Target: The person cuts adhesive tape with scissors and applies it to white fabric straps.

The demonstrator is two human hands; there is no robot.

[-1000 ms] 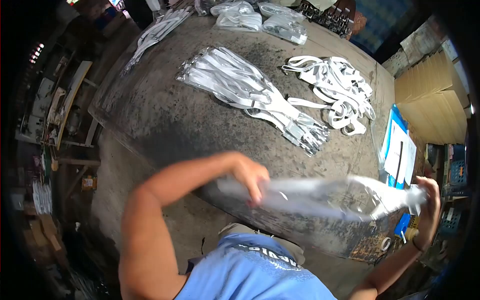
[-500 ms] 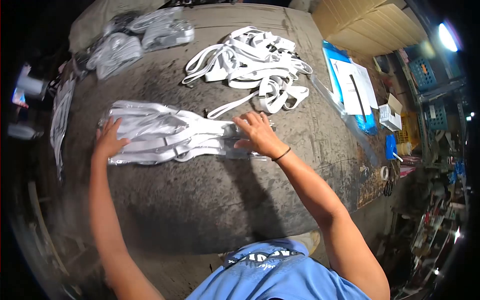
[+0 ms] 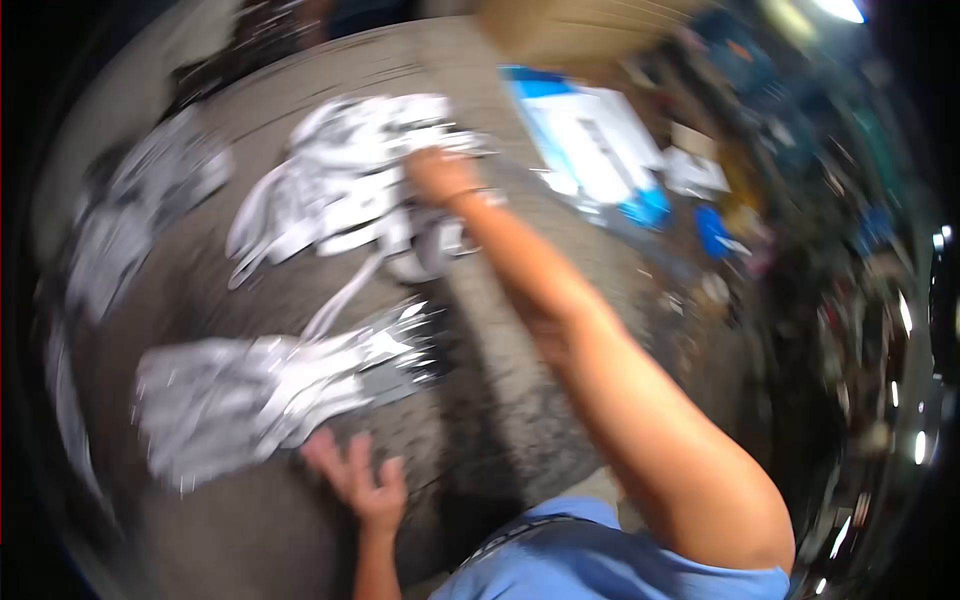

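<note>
The view is heavily motion-blurred. A stack of white straps in clear plastic bags (image 3: 250, 395) lies on the dark grey table (image 3: 500, 400) in front of me. My left hand (image 3: 360, 485) rests just below the stack's near edge, fingers spread and holding nothing. My right arm stretches across the table, and my right hand (image 3: 440, 175) lies on the far pile of loose white straps (image 3: 330, 195). The blur hides whether its fingers grip a strap.
More bagged bundles (image 3: 125, 225) sit at the table's left. Blue and white sheets (image 3: 590, 140) lie at the far right of the table, with stacked cardboard (image 3: 580, 25) behind. Cluttered shelves and small items fill the right side.
My right hand left the bagged stack and reached out to the loose strap pile. My left hand drew back from the stack toward the near edge. The camera swung sharply.
</note>
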